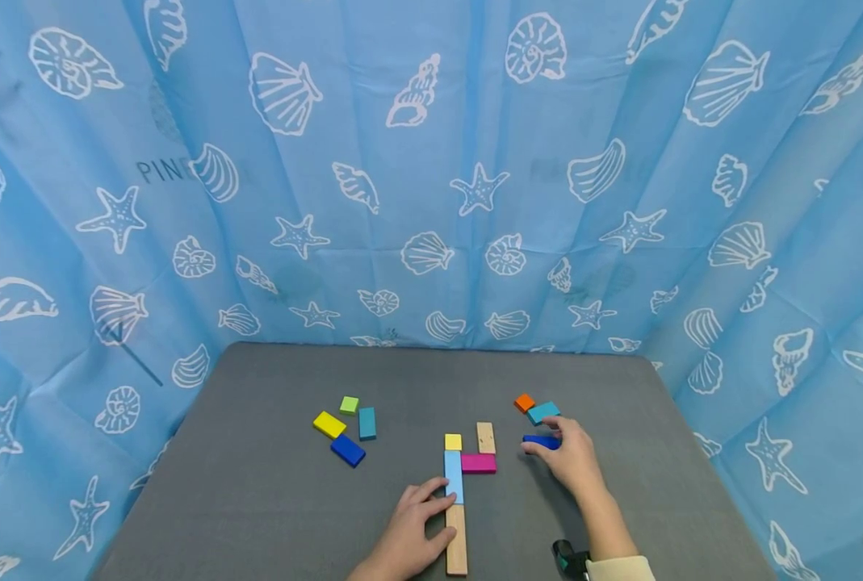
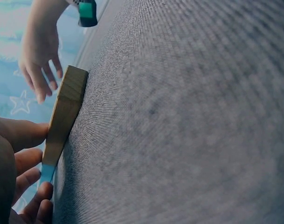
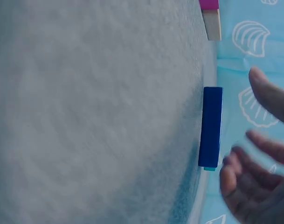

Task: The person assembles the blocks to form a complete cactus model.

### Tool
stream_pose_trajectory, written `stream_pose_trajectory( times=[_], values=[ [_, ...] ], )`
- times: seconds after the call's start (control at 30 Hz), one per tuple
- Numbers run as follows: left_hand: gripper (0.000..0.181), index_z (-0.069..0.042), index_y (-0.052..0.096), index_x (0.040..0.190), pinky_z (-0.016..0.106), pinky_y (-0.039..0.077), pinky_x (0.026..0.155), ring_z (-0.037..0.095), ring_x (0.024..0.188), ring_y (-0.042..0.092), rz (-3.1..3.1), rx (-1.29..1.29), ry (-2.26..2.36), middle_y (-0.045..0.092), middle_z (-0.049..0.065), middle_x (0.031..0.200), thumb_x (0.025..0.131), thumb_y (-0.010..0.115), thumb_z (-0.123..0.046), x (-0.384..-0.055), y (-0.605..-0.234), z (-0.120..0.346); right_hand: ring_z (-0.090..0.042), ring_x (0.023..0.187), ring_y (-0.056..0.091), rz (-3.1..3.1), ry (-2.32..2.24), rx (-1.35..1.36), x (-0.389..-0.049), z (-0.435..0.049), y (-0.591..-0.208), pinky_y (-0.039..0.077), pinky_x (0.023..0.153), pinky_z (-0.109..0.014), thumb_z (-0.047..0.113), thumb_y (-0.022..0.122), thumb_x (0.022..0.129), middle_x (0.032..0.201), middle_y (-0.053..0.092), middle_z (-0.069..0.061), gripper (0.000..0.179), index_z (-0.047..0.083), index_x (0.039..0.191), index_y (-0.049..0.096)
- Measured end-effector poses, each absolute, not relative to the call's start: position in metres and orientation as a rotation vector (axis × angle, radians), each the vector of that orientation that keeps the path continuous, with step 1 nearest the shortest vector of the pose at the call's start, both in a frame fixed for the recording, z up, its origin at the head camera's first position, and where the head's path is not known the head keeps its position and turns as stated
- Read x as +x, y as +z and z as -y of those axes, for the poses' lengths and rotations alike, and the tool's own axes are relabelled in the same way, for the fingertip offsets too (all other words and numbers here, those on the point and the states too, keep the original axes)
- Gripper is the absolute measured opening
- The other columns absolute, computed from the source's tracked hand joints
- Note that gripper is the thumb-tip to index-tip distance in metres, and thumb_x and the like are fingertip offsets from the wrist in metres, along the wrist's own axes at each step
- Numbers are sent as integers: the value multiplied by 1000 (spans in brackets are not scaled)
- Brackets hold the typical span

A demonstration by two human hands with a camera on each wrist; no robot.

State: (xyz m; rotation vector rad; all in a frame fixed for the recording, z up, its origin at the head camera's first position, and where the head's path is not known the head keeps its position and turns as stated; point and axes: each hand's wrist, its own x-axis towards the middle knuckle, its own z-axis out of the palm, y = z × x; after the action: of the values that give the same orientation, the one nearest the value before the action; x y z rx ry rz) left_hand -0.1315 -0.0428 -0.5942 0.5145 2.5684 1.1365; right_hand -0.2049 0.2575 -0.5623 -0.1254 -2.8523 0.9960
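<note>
My left hand (image 1: 415,528) rests at the left side of a row of blocks. Its thumb and fingers touch a long plain wooden block (image 1: 457,549) and the light blue block (image 1: 454,468) beyond it. A small yellow block (image 1: 453,442) sits at the row's far end. A magenta block (image 1: 479,463) branches off to the right, with a short wooden block (image 1: 485,437) standing out from it. My right hand (image 1: 575,458) hovers over a dark blue block (image 3: 211,127), thumb and fingers spread apart; in the right wrist view a gap shows between them and the block.
Beyond the right hand lie an orange block (image 1: 524,402) and a teal block (image 1: 543,413). To the left are a green block (image 1: 349,405), a yellow block (image 1: 329,424), a teal block (image 1: 367,423) and a blue block (image 1: 348,450). A shell-patterned curtain (image 1: 431,202) surrounds the grey table (image 1: 257,484).
</note>
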Motion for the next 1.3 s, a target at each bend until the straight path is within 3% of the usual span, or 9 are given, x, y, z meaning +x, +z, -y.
stream_pose_trajectory(
  times=[0.4,0.63,0.8,1.1,1.3],
  values=[
    [45,-28,66,135,46,47,98,17,116,48,-2594,532,1134,51,-7,148,92,72,-40,-132,-596,42,-50,109,55,2998,834,-442,-204,-247,-564,46,94,-62,56,81,78,121,52,-41,101,-20,132,43],
    [46,-28,67,135,47,47,98,17,117,47,-2593,528,1128,51,-7,148,91,73,-41,-131,-596,42,-47,97,56,2991,772,-532,-204,-239,-567,49,88,-58,48,83,79,109,54,-39,90,-24,119,45],
    [46,-29,66,135,48,48,98,17,117,47,-2593,518,1129,51,-8,148,92,72,-42,-131,-597,42,-49,98,55,2976,797,-502,-203,-238,-566,48,88,-59,38,81,82,110,54,-39,78,-23,118,48],
    [46,-28,67,135,49,47,99,18,119,48,-2589,511,1129,51,-7,148,91,73,-41,-131,-594,42,-52,121,50,2971,924,-369,-203,-242,-550,42,101,-67,18,80,84,134,50,-38,68,-12,138,51],
    [46,-27,67,135,50,47,100,19,119,48,-2591,515,1126,51,-6,148,92,72,-42,-131,-595,42,-51,127,47,2963,951,-254,-211,-241,-542,38,106,-66,15,81,84,140,47,-35,69,-7,142,50]
  ],
)
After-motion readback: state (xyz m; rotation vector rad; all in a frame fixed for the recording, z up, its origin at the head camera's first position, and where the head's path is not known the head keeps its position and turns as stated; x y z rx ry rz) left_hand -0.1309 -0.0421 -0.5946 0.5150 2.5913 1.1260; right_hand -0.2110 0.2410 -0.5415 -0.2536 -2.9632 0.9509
